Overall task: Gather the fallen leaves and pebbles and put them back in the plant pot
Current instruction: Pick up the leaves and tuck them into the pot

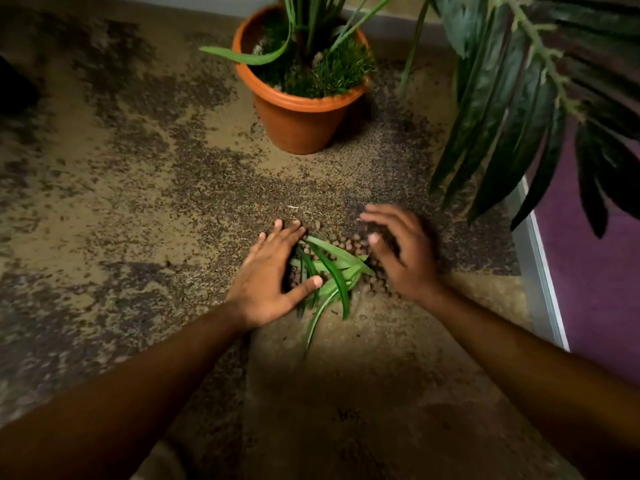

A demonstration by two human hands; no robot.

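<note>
Mottled brown carpet (104, 202). Leaves (329, 271) on pebbles (346, 244), well short of the plant pot (298, 123) — long axes mostly near-to-far, some crossing. Left hand (273, 271) flat, thumb on leaves, gripping nothing; right hand (401, 254) loosely spread, blurred, empty. Risk — a shallow scoop scatters pebbles, leaves slip out

- The place looks like an indoor room, perhaps an office or a lobby; which one cannot be told.
- A mottled brown carpet (104, 188) covers the floor.
- A purple partition (595, 271) with a metal edge (540, 271) stands at the right.
- A potted plant (301, 98) stands near the wall.
</note>
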